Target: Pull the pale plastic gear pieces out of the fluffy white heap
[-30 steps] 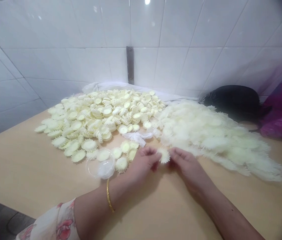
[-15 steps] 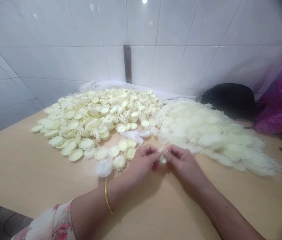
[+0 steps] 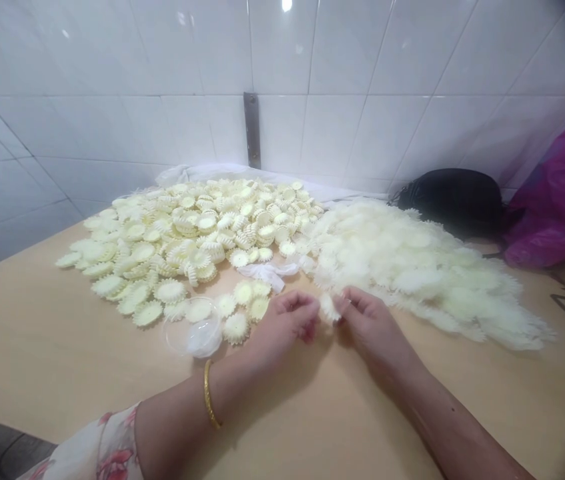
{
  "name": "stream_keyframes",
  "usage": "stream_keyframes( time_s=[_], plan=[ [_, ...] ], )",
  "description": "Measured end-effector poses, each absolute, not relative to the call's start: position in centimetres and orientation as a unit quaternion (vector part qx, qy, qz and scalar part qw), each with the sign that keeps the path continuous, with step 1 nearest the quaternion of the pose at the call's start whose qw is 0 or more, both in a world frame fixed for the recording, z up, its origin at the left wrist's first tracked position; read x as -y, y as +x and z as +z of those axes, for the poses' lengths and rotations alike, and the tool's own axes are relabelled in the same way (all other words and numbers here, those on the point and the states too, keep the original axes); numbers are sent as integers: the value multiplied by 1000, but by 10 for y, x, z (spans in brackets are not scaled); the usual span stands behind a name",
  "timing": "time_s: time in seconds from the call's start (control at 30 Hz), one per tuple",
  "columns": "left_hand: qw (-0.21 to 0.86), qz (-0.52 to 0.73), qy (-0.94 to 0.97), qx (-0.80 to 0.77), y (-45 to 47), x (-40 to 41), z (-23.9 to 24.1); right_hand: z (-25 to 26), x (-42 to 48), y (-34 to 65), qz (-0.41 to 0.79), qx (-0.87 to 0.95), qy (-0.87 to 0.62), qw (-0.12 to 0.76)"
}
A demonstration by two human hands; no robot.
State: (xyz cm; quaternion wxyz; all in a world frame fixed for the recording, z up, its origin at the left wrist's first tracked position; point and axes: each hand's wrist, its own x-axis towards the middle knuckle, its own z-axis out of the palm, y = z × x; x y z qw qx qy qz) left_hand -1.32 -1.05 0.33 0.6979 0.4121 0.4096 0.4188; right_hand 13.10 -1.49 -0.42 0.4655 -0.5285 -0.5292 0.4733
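Left of the fingers, a heap of cream ruffled discs [image 3: 177, 233] spreads over the tabletop [image 3: 37, 347]. A clear plastic container [image 3: 193, 328] sits just beside the left hand [image 3: 285, 321], whose curled fingers [image 3: 312, 320] are just beside a single disc [image 3: 329, 308]; contact cannot be told. The right hand [image 3: 372, 327] has its fingertips [image 3: 345, 301] closed on that disc, with a fluffy pale pile [image 3: 422, 273] beyond them.

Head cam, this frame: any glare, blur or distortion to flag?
Head view: small glare spot on the wall tiles; wide-angle lean in the tile lines; dark vignette at the right corners; the pale fringed pile looks washed out, its detail soft; soft shadows beneath the left hand and right hand on the table.
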Motion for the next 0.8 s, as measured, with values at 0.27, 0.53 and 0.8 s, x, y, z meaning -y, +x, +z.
stream_keyframes(
  time_s=[0.27, 0.53, 0.8],
  plan=[
    [701, 421, 400, -414, -12, 9, 5, 1, 19, 123, 467, 578, -495, 451],
    [715, 413, 393, -405, -14, 10, 4, 1, 17, 128, 561, 526, -458, 446],
    [702, 425, 408, -400, -13, 10, 4, -2, 16, 129, 522, 542, -482, 448]
  ],
)
